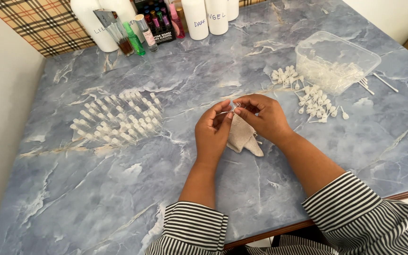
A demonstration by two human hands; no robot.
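Head view – left hand (212,133) and right hand (264,118) pinch together one small clear spray pump (234,107) above a beige cloth pouch (243,137)

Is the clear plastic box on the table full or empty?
Partly full. The clear box has no lid, and small clear pieces are piled inside, below its rim.

Vials (119,118) left, tub (336,59) right.

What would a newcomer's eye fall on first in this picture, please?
Most likely the left hand and right hand, meeting at the centre of the blue marble-patterned table and pinching a tiny clear part above a small beige cloth pouch. Next, the rows of small clear vials to the left, and the clear plastic tub at upper right.
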